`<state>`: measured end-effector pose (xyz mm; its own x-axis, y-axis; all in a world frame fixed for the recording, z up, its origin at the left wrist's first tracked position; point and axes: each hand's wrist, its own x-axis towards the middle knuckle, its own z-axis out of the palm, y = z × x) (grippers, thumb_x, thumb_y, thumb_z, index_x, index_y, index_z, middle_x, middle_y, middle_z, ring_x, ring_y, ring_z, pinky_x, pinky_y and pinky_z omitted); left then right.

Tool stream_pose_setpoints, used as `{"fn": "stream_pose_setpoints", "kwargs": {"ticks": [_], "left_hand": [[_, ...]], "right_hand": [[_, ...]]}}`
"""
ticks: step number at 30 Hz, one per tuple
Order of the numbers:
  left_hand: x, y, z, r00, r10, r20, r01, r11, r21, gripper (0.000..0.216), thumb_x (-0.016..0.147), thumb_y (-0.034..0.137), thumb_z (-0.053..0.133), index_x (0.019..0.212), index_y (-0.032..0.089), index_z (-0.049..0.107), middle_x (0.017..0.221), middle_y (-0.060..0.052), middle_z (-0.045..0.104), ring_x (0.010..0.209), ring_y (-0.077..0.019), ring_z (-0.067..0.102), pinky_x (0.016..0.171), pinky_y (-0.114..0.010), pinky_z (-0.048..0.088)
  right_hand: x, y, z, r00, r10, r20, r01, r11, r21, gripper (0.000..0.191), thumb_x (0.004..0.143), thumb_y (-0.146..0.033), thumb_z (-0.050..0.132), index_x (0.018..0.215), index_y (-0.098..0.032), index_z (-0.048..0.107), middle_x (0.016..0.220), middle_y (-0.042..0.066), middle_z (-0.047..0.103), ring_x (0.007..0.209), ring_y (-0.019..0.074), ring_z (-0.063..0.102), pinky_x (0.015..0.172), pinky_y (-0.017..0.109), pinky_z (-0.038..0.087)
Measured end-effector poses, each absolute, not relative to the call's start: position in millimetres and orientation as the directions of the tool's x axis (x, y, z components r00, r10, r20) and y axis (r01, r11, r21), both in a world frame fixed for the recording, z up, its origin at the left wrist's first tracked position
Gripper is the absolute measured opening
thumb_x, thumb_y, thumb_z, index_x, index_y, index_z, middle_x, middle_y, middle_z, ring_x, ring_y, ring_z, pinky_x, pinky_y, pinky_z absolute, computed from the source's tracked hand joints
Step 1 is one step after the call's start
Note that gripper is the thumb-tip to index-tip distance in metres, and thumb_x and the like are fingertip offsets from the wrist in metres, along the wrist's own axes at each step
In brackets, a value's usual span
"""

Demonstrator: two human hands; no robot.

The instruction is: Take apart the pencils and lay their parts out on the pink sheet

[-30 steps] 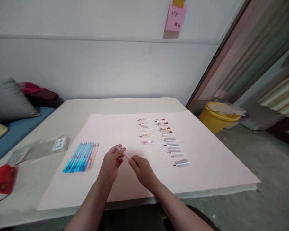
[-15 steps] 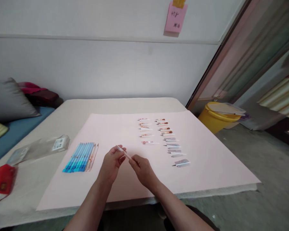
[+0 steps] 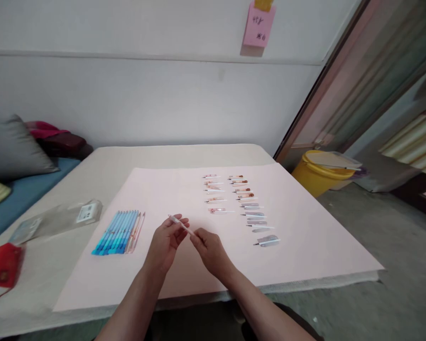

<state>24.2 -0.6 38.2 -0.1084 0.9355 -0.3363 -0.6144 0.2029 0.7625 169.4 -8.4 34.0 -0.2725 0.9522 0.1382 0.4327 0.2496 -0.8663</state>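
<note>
My left hand (image 3: 165,241) and my right hand (image 3: 208,250) meet over the pink paper sheet (image 3: 305,237), both pinching one thin pale pink pen (image 3: 180,223). The pen slants from upper left to lower right between the fingertips. A tidy row of blue pens (image 3: 117,232) with a couple of pale pink ones lies to the left of my left hand. Beyond my right hand, two columns of small pen caps and white refills (image 3: 250,208) are laid out on the sheet.
A clear plastic packet (image 3: 58,219) and a red packet (image 3: 2,270) lie on the beige table (image 3: 102,166) at the left. A yellow bucket (image 3: 317,177) stands on the floor at the right. Cushions and a blue mat are at the far left.
The pen has slid slightly further left through my left fingers; both hands stay almost where they were.
</note>
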Motion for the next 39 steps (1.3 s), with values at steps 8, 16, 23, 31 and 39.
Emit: {"fn": "stream_pose_setpoints", "kwargs": {"ticks": [8, 16, 23, 31, 39], "left_hand": [[18.3, 2.4, 36.4, -0.194, 0.916, -0.351, -0.639, 0.154, 0.754, 0.022, 0.072, 0.011, 0.065, 0.092, 0.015, 0.058, 0.090, -0.009, 0.067, 0.082, -0.0159, 0.065, 0.065, -0.024, 0.053], [15.0, 2.3, 37.4, -0.230, 0.914, -0.335, -0.642, 0.117, 0.758, 0.019, 0.076, 0.016, 0.063, 0.092, 0.017, 0.054, 0.084, -0.008, 0.066, 0.079, -0.0164, 0.066, 0.063, -0.024, 0.053], [5.1, 8.5, 31.2, -0.297, 0.884, -0.361, -0.711, 0.047, 0.701, 0.011, 0.077, 0.010, 0.058, 0.087, 0.015, 0.055, 0.079, -0.007, 0.066, 0.075, -0.0146, 0.066, 0.063, -0.023, 0.054], [20.3, 2.6, 32.1, -0.197, 0.900, -0.389, -0.692, 0.154, 0.706, 0.010, 0.077, 0.009, 0.058, 0.086, 0.014, 0.056, 0.080, -0.009, 0.065, 0.077, -0.0164, 0.066, 0.065, -0.025, 0.054], [43.0, -6.5, 28.2, -0.138, 0.925, -0.354, -0.668, 0.176, 0.723, 0.013, 0.075, 0.011, 0.060, 0.087, 0.015, 0.056, 0.082, -0.008, 0.066, 0.078, -0.0166, 0.065, 0.073, -0.030, 0.053]], "right_hand": [[170.4, -7.5, 30.7, -0.214, 0.975, 0.060, 0.213, 0.107, -0.971, 0.009, 0.079, -0.021, 0.047, 0.083, -0.019, 0.055, 0.064, -0.003, 0.055, 0.052, 0.0092, 0.048, 0.050, 0.021, 0.036], [172.8, 1.5, 33.7, -0.158, 0.979, -0.129, -0.096, -0.145, -0.985, 0.006, 0.067, -0.019, 0.054, 0.072, -0.017, 0.055, 0.053, -0.005, 0.050, 0.043, 0.0080, 0.044, 0.043, 0.021, 0.033], [183.6, 3.9, 36.7, -0.134, 0.973, -0.188, -0.254, -0.217, -0.943, 0.010, 0.066, -0.021, 0.059, 0.074, -0.016, 0.058, 0.065, -0.001, 0.058, 0.044, 0.0063, 0.042, 0.042, 0.021, 0.028], [184.7, 7.5, 31.9, -0.101, 0.968, -0.229, -0.413, -0.250, -0.876, 0.016, 0.065, -0.020, 0.063, 0.080, -0.017, 0.061, 0.074, 0.001, 0.062, 0.057, 0.0084, 0.050, 0.055, 0.022, 0.036], [170.5, 0.7, 26.6, -0.133, 0.956, -0.262, -0.291, -0.291, -0.911, 0.022, 0.067, -0.032, 0.067, 0.083, -0.017, 0.064, 0.069, 0.000, 0.062, 0.061, 0.0122, 0.057, 0.057, 0.025, 0.042]]}}
